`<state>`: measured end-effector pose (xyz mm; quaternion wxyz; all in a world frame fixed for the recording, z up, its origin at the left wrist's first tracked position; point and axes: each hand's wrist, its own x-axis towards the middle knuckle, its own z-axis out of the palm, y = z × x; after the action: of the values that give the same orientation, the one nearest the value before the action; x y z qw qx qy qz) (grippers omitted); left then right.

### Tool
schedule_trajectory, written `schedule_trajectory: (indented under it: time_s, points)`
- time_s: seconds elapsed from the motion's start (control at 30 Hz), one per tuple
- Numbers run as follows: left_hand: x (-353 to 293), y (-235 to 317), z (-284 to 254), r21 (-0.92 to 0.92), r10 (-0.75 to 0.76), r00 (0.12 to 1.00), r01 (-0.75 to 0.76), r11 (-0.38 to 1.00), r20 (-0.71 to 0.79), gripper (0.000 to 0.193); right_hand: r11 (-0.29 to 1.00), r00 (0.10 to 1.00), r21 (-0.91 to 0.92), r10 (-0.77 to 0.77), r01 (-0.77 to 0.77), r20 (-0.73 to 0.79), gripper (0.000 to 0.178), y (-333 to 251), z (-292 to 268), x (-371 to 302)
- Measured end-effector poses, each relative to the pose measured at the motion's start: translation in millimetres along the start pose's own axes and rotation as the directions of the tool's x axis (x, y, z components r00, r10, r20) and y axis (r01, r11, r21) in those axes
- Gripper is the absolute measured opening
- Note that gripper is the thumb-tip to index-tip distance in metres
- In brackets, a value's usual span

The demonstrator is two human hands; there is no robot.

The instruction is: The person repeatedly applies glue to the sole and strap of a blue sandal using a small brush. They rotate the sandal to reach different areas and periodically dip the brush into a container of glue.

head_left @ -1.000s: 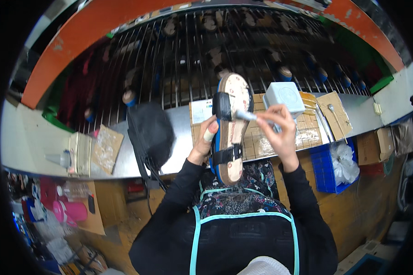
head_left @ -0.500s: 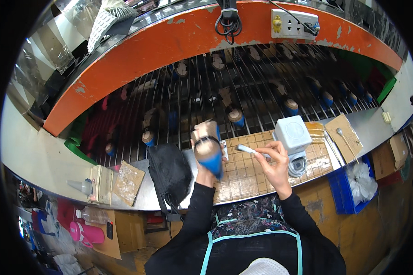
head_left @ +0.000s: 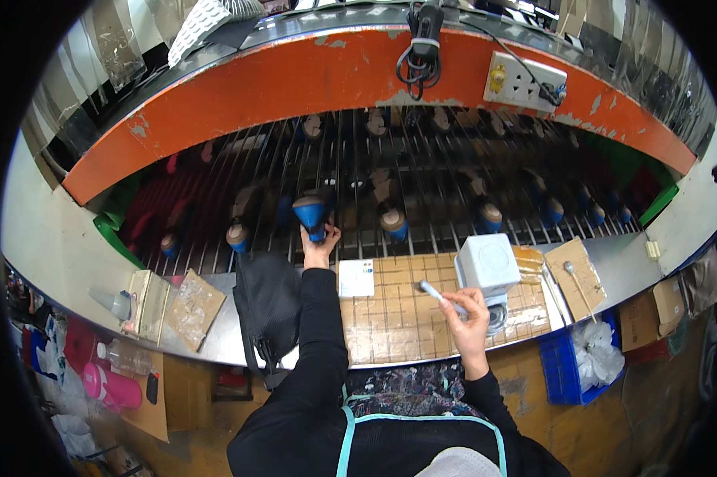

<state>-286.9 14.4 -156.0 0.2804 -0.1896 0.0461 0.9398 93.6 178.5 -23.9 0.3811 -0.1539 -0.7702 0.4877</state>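
Observation:
My left hand (head_left: 320, 248) is stretched out over the dark rod conveyor, its fingers closed round a shoe last (head_left: 310, 211) with a blue end facing me. An upper seems to be on the last, though the dark hides most of it. In my right hand (head_left: 467, 316), a small brush (head_left: 431, 289) is pinched between thumb and fingers, its dark tip pointing up and left over the cardboard-covered worktop (head_left: 382, 326). Close to that hand stands a white square-sided container (head_left: 487, 261). Several other lasts, such as one right of my left hand (head_left: 393, 222), rest on the rods.
A black bag (head_left: 268, 306) lies left of my left arm. An orange beam (head_left: 279, 95) spans above the conveyor, with a hanging cable (head_left: 423, 60) and a socket strip (head_left: 525, 81). On the worktop are a small white card (head_left: 357, 278) and, right, a stick on a board (head_left: 579, 278).
My left hand has carried the last from over the worktop forward and left onto the conveyor, uncovering the white card. My right hand still holds the brush near the container.

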Motion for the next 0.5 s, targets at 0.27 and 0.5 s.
schedule_trajectory:
  time_s: [0.27,0.5]
  points:
    - [3,25,-3,0.166,0.282,0.947,-0.257,0.952,-0.151,0.045,0.999,0.999,0.035,0.038,-0.039,0.031,0.014,19,12,1]
    - [-18,-2,8,0.314,0.652,0.615,-0.575,0.756,-0.443,0.054,0.995,0.962,0.057,0.060,-0.077,0.266,0.015,26,47,17]
